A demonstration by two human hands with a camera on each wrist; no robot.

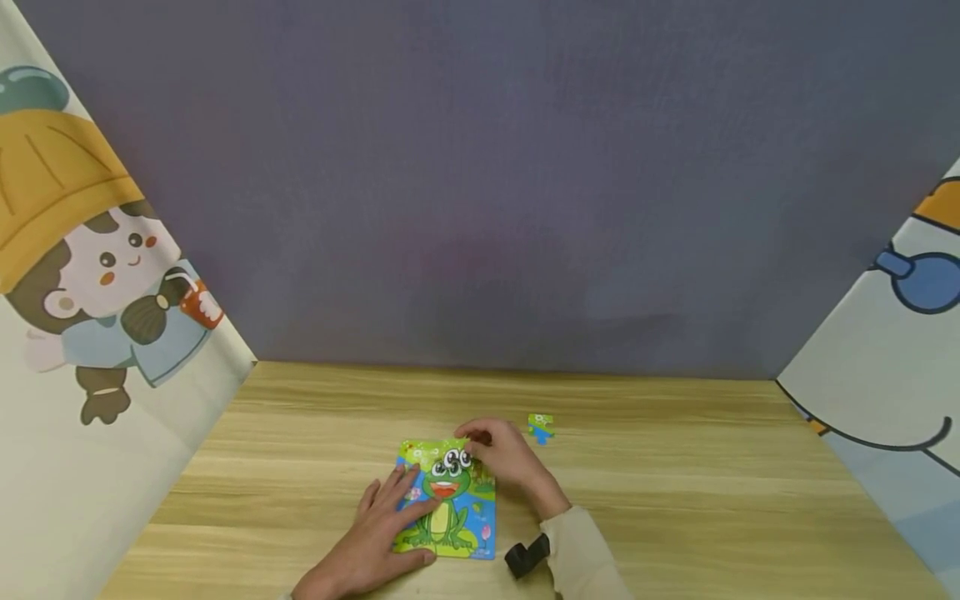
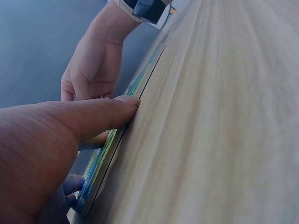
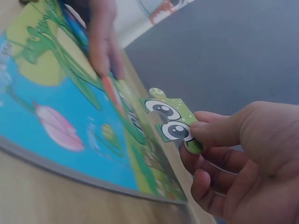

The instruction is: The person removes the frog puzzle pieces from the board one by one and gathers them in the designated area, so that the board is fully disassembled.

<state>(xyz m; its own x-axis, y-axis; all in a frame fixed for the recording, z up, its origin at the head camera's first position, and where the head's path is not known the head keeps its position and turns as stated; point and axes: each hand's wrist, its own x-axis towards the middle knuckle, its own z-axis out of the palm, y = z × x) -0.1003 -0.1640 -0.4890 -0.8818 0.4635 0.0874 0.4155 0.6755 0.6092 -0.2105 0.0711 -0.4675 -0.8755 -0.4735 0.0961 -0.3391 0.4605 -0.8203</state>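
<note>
A frog jigsaw puzzle (image 1: pixel 442 521) in a flat board lies on the table, blue and green with a pink flower at its lower right. My left hand (image 1: pixel 378 529) rests on its left side with fingers spread, the thumb along the near edge. Between thumb and fingers, my right hand (image 1: pixel 506 454) pinches a puzzle piece (image 3: pixel 175 119) printed with two frog eyes, raised over the board's upper part. A second loose piece (image 1: pixel 540 427), green and blue, lies on the table beyond the right hand.
The wooden table (image 1: pixel 697 483) ends at a dark grey panel (image 1: pixel 480 208) at the back. Cartoon-printed panels stand on the left (image 1: pixel 112 275) and right (image 1: pixel 885 375). A black wrist device (image 1: pixel 527 556) sits at the right sleeve.
</note>
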